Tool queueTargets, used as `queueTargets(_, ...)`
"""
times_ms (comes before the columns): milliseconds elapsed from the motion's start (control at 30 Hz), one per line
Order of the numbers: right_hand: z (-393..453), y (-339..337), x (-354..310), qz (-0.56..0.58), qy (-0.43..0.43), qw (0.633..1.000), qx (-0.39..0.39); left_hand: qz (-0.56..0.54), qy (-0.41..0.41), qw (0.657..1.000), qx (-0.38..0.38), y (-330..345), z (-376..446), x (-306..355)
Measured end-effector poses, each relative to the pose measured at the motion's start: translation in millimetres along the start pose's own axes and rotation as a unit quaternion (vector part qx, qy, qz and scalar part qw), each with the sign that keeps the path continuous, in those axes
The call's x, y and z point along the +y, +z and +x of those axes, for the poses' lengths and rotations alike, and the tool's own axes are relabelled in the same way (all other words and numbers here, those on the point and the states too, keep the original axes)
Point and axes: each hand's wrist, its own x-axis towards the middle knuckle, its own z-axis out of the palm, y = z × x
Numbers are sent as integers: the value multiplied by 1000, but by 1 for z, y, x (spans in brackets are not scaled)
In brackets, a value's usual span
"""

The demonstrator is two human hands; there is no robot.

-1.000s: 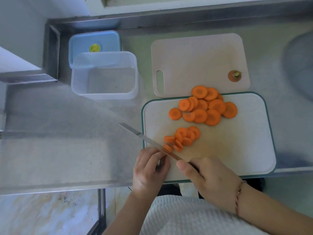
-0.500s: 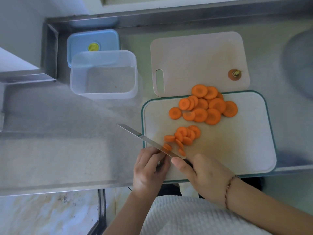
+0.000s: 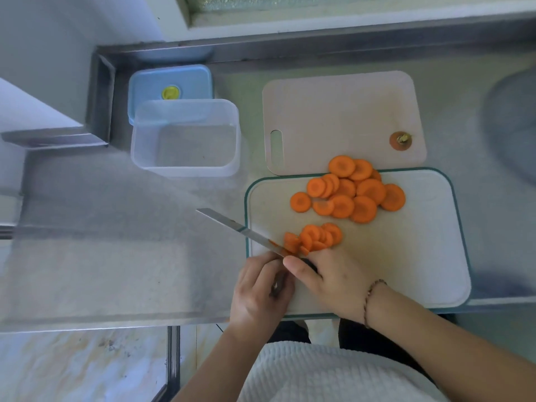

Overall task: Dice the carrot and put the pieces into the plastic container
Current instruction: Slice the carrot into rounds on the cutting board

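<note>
- While a knife [image 3: 246, 232] slants across the near-left corner of a green-rimmed cutting board [image 3: 435, 256], a person's two hands meet at its handle end, with carrot rounds lying just beyond the fingertips.
- Right hand [image 3: 330, 281]: fingers curled around the knife handle, thumb laid along it toward the blade.
- Left hand [image 3: 261, 291]: fingers curled and pressed against the base of the blade; what, if anything, they pinch is hidden.
- A small fanned cluster of carrot slices [image 3: 314, 237] sits touching the blade, directly ahead of the right fingers; a larger heap of carrot rounds [image 3: 351, 192] lies farther out, near the board's far edge.
- Well beyond the left fingers and off to their left, the clear plastic container [image 3: 185, 137] stands on the steel tabletop [image 3: 101, 256] with nothing visible inside; a blue lid [image 3: 171, 85] rests behind it.
- A second, pale board [image 3: 342, 117] beyond the heap carries the trimmed carrot top [image 3: 400, 140].
- Judged from this view, the rounds are light, stiff and likely damp, so apt to skate or roll; they look best stacked flat and pinned from above, or scooped up from the sides in handfuls.
- Only slicing shows so far; dicing and transfer appear to lie ahead.
</note>
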Motion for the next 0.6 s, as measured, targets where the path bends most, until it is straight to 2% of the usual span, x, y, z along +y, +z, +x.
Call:
queueTargets(100, 11, -25, -4, 9, 25, 999, 31, -6, -24, 1000, -19, -4, 3, 4)
queueTargets(233, 24, -49, -6, 103, 83, 991, 5, -19, -68, 997, -22, -8, 19, 9)
queueTargets(367, -1, -65, -6, 286, 174, 941, -47, 22, -70, 997, -40, -12, 56, -6)
queueTargets(467, -32, -71, 1, 344, 230, 908, -63, 62, -68, 994, -66, -12, 84, -17)
queueTargets(600, -56, -68, 9, 389, 284, 875, -41, 73, -57, 992, -88, -8, 117, -26)
